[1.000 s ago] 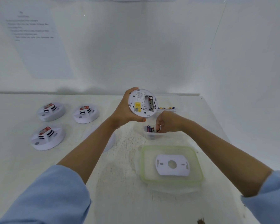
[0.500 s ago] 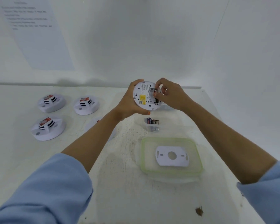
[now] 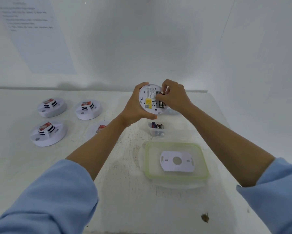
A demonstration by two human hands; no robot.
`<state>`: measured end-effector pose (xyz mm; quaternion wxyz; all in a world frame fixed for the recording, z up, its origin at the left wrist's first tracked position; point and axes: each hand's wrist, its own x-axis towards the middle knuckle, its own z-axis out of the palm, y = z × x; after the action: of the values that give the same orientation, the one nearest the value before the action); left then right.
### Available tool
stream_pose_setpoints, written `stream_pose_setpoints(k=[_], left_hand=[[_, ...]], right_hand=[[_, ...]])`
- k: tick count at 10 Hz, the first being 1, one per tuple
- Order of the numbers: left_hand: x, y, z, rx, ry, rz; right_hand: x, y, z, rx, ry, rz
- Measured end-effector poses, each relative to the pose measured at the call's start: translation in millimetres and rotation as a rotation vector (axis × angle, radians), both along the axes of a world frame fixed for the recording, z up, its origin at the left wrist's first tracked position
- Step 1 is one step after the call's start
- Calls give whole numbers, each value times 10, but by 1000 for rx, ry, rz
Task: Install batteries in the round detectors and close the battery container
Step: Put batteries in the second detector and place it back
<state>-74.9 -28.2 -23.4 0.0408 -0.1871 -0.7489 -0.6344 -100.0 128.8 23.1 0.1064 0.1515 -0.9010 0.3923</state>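
Both hands meet at the round detector (image 3: 147,108), held well above the desk (image 3: 125,191). The left hand (image 3: 135,107) cups its rim, back side toward the camera, and the right hand (image 3: 174,97) pinches a battery (image 3: 162,93) at the top of the open bay, beside a seated battery (image 3: 161,104).

A second ago the right hand was down in the clear battery container (image 3: 157,132); it has since risen with that cell. By my reading, this detector is one press from being loaded.

The container stands open just below, its green-rimmed lid (image 3: 147,159) nearer the camera and carrying a white mounting plate (image 3: 176,160).

The yellow sticker (image 3: 148,100) and the print beside it are too small to read. So are the red labels on the three detectors (image 3: 51,107) at left and the wall sheet (image 3: 32,31).
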Motion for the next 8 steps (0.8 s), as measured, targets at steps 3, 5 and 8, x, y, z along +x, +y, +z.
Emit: stream_pose_setpoints(k=[3,5,8], left_hand=[[-14,31,44,19,-1,-12],[-28,-125,116,0,39,60],[-89,-158,134,-17,44,74]], right_hand=[[95,-45,48,-55,153,58],[-24,257,34,-274,-57,-223],[11,163,-442,347,-551,-11]])
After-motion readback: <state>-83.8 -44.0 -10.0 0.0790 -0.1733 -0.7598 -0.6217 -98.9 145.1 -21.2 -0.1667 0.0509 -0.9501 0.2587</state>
